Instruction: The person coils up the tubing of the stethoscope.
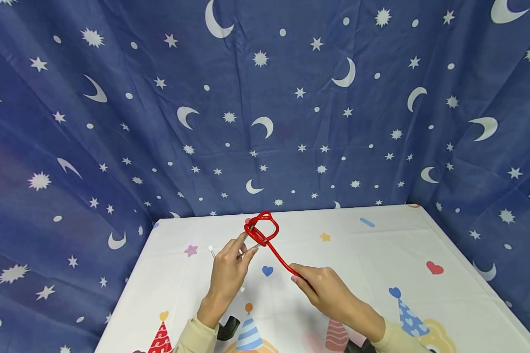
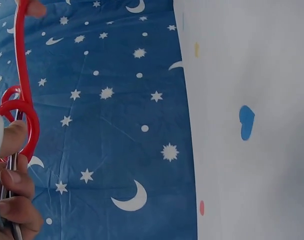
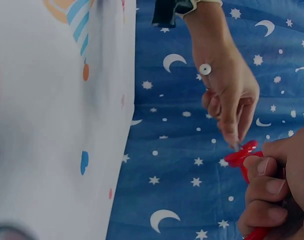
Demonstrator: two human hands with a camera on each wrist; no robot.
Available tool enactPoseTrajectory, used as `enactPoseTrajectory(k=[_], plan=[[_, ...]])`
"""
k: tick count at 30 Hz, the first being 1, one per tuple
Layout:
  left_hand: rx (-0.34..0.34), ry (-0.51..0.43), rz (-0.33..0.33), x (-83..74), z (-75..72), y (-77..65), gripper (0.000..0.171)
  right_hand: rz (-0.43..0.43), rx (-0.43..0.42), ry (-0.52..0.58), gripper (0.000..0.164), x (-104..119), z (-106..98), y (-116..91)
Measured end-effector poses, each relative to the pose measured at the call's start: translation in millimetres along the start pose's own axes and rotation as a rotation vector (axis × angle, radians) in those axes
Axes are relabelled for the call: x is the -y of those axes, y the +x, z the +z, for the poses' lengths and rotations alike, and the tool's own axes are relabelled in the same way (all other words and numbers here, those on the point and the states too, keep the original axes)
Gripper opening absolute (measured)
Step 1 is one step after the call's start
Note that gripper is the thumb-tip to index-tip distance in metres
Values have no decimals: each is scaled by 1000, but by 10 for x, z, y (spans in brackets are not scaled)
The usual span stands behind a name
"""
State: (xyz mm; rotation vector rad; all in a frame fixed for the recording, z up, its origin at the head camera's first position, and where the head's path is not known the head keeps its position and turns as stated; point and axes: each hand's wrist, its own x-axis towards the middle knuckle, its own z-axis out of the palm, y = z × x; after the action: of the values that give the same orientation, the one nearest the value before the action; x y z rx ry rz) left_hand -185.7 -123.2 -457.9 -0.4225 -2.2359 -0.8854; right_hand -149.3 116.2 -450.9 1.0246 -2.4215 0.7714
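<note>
Over the table, my left hand (image 1: 227, 269) holds thin metal rods (image 2: 14, 220) that look like knitting needles. A white round knob (image 3: 205, 69) caps an end of the rods. Glossy red cord (image 1: 276, 229) is wound in loops about the far part of the rods, just beyond the left fingertips. From these loops a straight length of cord runs down to my right hand (image 1: 329, 289), which grips it with curled fingers. In the right wrist view, the right fingers (image 3: 267, 190) wrap round the cord, and a piece of it shows below them.
A white tablecloth (image 1: 380, 255) printed with hearts, stars and party hats covers the table. Behind it hangs a blue curtain (image 1: 291, 122) with moons and stars. A dark wrist device (image 1: 228, 328) sits by the left sleeve.
</note>
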Motion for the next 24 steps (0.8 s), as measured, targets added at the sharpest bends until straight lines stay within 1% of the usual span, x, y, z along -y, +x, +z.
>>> enactPoseTrajectory(k=[3,6,10,13,15,19,21,24], plan=[[-6,24,-1,31,7,-6,42,-8,5,36,19,18,-27,-18],[-10,50,8,62,7,-9,41,27,25,76,18,39,-58,-30],[-50,80,-19,115,-26,6,41,60,51,128,16,62,-100,-53],[-70,95,-42,161,-50,16,41,47,46,144,14,69,-139,-70],[-59,103,-48,182,-55,14,41,34,39,151,13,73,-166,-74],[-3,113,-52,204,-16,-25,42,6,48,160,14,87,-224,-57],[19,115,-46,200,10,-50,41,-16,50,164,13,94,-256,-41],[59,125,-19,179,53,-92,41,-62,27,171,13,95,-311,-11]])
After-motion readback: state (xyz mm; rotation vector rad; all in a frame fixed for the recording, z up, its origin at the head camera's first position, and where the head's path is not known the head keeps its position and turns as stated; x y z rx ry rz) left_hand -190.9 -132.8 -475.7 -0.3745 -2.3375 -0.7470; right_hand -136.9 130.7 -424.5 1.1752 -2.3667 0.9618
